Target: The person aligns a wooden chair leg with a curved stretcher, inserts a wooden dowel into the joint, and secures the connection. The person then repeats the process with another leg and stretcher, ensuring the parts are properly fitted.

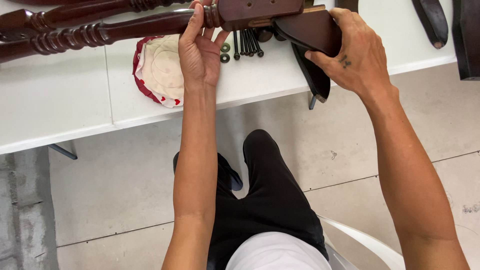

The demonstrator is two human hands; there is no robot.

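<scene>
Both hands clamped on dark wooden furniture parts at a white table [60,100]
Left hand [199,50] grips a turned leg [100,32]; right hand [356,55] clasps a curved bracket [307,30] beside black bolts [247,44]

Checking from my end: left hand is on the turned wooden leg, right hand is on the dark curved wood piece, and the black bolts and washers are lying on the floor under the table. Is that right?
Not quite. The head view shows the black bolts and washers lying on the white table, between the two hands, not on the floor. The rest holds: the left hand is on the turned wooden leg, and the right hand is on the dark curved wood piece.
</scene>
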